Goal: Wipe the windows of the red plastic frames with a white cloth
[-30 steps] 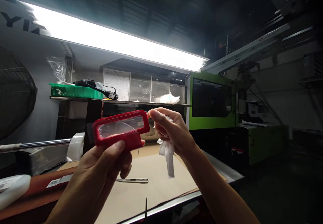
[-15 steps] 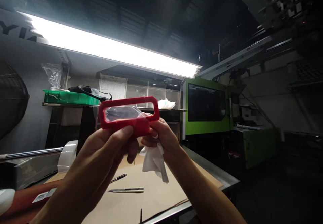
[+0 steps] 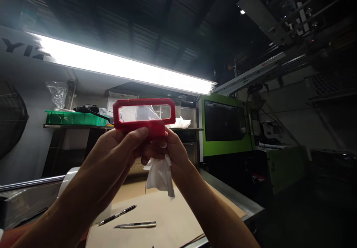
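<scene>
Raised in front of me is a red plastic frame with a long clear window and a solid tab along its lower edge. My left hand is closed on its lower left side, thumb pressed on the front of the tab. At the lower right, my right hand is closed with its fingers against the frame. A crumpled white cloth hangs from that same hand. How the right fingertips meet the frame is partly hidden behind it.
On the cardboard-covered table lie a pen and a utility knife. A green bin stands on the shelf behind, under a bright tube light. To the right is a green machine.
The red frame has turned from a slight tilt to nearly level and sits higher in view. The view has tipped upward. Both hands keep their hold, and the cloth has swung left.
</scene>
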The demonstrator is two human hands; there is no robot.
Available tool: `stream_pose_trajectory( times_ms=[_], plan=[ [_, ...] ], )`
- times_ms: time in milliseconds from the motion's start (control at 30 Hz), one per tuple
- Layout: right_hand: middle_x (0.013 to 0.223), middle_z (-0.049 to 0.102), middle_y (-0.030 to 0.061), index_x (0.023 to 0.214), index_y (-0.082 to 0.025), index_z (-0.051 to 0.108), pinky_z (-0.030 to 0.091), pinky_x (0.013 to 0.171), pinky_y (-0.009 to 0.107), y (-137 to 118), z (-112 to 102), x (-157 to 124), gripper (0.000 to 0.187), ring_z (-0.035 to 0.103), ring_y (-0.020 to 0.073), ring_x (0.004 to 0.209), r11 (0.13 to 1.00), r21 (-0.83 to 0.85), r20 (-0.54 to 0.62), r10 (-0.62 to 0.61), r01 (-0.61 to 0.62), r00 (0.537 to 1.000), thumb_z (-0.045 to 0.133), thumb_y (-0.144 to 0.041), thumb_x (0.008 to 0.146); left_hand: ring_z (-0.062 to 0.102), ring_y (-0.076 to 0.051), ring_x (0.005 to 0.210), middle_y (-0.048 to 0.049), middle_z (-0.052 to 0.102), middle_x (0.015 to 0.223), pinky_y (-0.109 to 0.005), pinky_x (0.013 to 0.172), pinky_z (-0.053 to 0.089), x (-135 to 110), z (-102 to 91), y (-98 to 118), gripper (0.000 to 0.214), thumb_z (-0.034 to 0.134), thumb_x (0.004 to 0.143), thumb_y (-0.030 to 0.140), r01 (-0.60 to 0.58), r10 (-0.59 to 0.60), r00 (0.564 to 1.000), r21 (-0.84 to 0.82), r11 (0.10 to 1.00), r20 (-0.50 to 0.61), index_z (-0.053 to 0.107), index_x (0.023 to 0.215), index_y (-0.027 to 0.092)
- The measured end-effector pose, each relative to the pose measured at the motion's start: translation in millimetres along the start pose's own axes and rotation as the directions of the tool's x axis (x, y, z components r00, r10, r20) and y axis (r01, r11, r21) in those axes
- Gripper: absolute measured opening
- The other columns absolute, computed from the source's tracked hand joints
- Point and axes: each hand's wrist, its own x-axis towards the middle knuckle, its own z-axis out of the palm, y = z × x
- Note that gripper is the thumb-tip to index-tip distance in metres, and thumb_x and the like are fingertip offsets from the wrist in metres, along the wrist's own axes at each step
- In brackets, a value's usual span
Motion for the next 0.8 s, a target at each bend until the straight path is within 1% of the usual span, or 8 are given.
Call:
stream_pose_trajectory(
  times_ms=[100, 233, 300, 467, 567, 700, 800],
  plan=[
    [0.04, 0.026, -0.0106, 0.053, -0.021, 0.029, 0.015, 0.034, 0.019, -1, 2, 1, 0.038, 0.019, 0.0034, 0.035, 0.998, -0.054, 0.0, 0.018, -0.018, 1.0, 0.059, -0.034, 0.072, 0.049, -0.008, 0.051, 0.0042, 0.056, 0.054, -0.016, 0.047, 0.044, 1, -1.0, 2, 0.02, 0.065, 0.074, 0.031, 0.004, -0.004, 1.0, 0.0, 1.0, -0.004, 0.062, 0.06, 0.018],
    [0.039, 0.03, -0.0108, 0.052, -0.021, 0.033, 0.012, 0.034, 0.018, 2, 2, 4, 0.034, 0.021, 0.0027, 0.034, 1.0, -0.005, -0.009, -0.019, 0.019, 1.0, 0.062, -0.03, 0.065, 0.048, -0.008, 0.051, 0.0031, 0.054, 0.054, -0.016, 0.046, 0.044, 2, -1.5, 4, 0.022, 0.063, 0.074, 0.033, -0.001, 0.001, 1.0, 0.024, 1.0, -0.01, 0.061, 0.059, 0.017],
    [0.039, 0.032, -0.0103, 0.051, -0.02, 0.034, 0.013, 0.034, 0.018, 4, 2, 5, 0.031, 0.023, 0.0027, 0.034, 1.0, 0.005, -0.025, -0.017, 0.017, 1.0, 0.063, -0.028, 0.063, 0.048, -0.008, 0.051, 0.003, 0.054, 0.055, -0.017, 0.047, 0.044, 2, -0.7, 5, 0.021, 0.063, 0.075, 0.032, -0.009, 0.009, 1.0, 0.024, 1.0, -0.004, 0.06, 0.06, 0.017],
    [0.039, 0.031, -0.01, 0.053, -0.021, 0.035, 0.017, 0.035, 0.019, 6, 3, 7, 0.032, 0.026, 0.0038, 0.035, 0.999, -0.024, -0.061, -0.028, 0.026, 0.998, 0.062, -0.029, 0.069, 0.047, -0.009, 0.05, 0.0043, 0.051, 0.054, -0.017, 0.046, 0.044, 2, 0.2, 6, 0.012, 0.061, 0.077, 0.028, -0.036, 0.036, 0.999, -0.001, 0.999, -0.024, 0.06, 0.068, 0.02],
    [0.039, 0.031, -0.0096, 0.052, -0.021, 0.031, 0.017, 0.034, 0.019, 4, 4, 9, 0.036, 0.024, 0.0037, 0.034, 0.999, -0.034, -0.056, 0.017, -0.019, 0.998, 0.06, -0.03, 0.071, 0.046, -0.008, 0.049, 0.0046, 0.052, 0.055, -0.016, 0.045, 0.043, 3, -1.1, 5, 0.014, 0.061, 0.077, 0.029, -0.033, 0.033, 0.999, 0.009, 0.999, -0.024, 0.058, 0.066, 0.02],
    [0.039, 0.03, -0.0094, 0.051, -0.021, 0.03, 0.016, 0.034, 0.018, 1, 5, 11, 0.034, 0.022, 0.0034, 0.034, 0.997, -0.037, -0.047, 0.068, -0.069, 0.997, 0.056, -0.028, 0.072, 0.046, -0.007, 0.048, 0.005, 0.051, 0.053, -0.016, 0.044, 0.041, 4, -0.5, 7, 0.014, 0.062, 0.075, 0.028, -0.044, 0.044, 0.998, 0.004, 0.999, -0.047, 0.059, 0.064, 0.02],
    [0.039, 0.029, -0.0087, 0.049, -0.02, 0.03, 0.014, 0.033, 0.018, 1, 6, 10, 0.033, 0.021, 0.0036, 0.034, 0.998, -0.037, -0.037, 0.054, -0.056, 0.998, 0.054, -0.026, 0.071, 0.046, -0.007, 0.047, 0.0047, 0.052, 0.052, -0.016, 0.044, 0.042, 3, 1.2, 9, 0.013, 0.062, 0.075, 0.026, -0.044, 0.043, 0.998, -0.015, 0.999, -0.045, 0.061, 0.064, 0.019]
  ],
)
